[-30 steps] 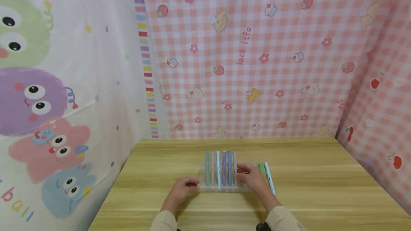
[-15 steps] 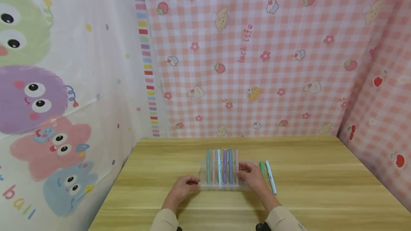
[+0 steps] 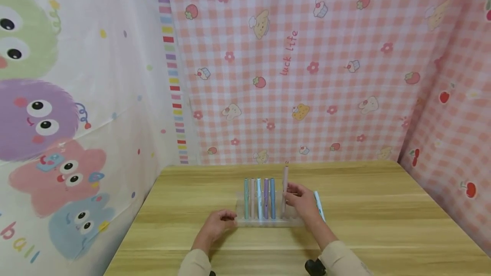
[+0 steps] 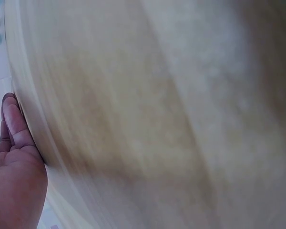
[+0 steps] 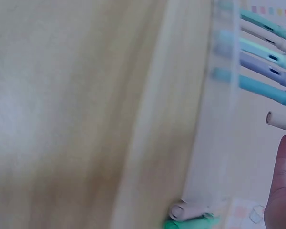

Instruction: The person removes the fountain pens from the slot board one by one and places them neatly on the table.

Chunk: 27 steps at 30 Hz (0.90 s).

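In the head view my right hand (image 3: 301, 199) pinches a pale pink pen (image 3: 285, 182), raised above the row in a clear pen rack (image 3: 268, 223). The pen's lower end shows in the right wrist view, above the fingers (image 5: 282, 162). My left hand (image 3: 219, 225) holds the rack's left end between thumb and fingers. Standing in the rack are a green-grey pen (image 3: 246, 199), a pinkish pen (image 3: 252, 199), a light blue pen (image 3: 259, 199), a purple pen (image 3: 266, 199) and a blue pen (image 3: 272, 199).
Right of the rack, a light blue pen (image 3: 319, 205) lies partly behind the right hand. A green pen (image 5: 190, 223) and a pinkish pen (image 5: 190, 210) show at the rack's end in the right wrist view. Patterned curtains (image 3: 299, 97) enclose the wooden table (image 3: 364, 225).
My right hand has lifted the pale pink pen upward, away from the blue pen beside it. The left hand stays at the rack's end. The green pen is now hidden in the head view.
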{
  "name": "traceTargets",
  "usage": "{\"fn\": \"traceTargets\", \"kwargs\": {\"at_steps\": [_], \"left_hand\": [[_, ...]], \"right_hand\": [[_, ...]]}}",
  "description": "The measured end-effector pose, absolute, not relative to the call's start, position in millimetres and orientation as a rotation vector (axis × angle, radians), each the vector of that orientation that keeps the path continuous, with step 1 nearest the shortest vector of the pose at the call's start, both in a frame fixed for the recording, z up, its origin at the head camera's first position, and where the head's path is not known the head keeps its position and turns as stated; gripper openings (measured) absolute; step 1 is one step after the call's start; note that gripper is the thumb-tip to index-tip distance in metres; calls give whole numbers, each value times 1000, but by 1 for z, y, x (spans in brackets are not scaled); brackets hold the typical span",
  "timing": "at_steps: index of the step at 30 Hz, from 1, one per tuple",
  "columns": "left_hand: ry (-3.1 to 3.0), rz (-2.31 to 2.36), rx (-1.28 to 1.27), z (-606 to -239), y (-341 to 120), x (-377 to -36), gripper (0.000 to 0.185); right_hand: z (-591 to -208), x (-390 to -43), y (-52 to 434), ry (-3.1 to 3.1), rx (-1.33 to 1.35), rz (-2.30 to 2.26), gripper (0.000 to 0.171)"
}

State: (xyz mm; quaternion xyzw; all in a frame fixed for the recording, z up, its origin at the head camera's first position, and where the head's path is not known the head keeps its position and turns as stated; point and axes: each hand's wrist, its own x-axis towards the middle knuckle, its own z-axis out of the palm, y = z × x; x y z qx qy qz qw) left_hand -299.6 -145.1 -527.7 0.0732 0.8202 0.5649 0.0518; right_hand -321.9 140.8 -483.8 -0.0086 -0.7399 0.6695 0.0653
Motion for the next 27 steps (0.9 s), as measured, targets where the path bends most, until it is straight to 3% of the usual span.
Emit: {"fn": "traceTargets", "kwargs": {"at_steps": [14, 27], "left_hand": [[2446, 1766, 202, -529, -145, -300, 17], [2462, 1752, 215, -529, -145, -299, 18]], "right_hand": [[-459, -328, 190, -2243, -120, 2092, 43], [-463, -326, 231, -2299, -144, 2118, 49]]}}
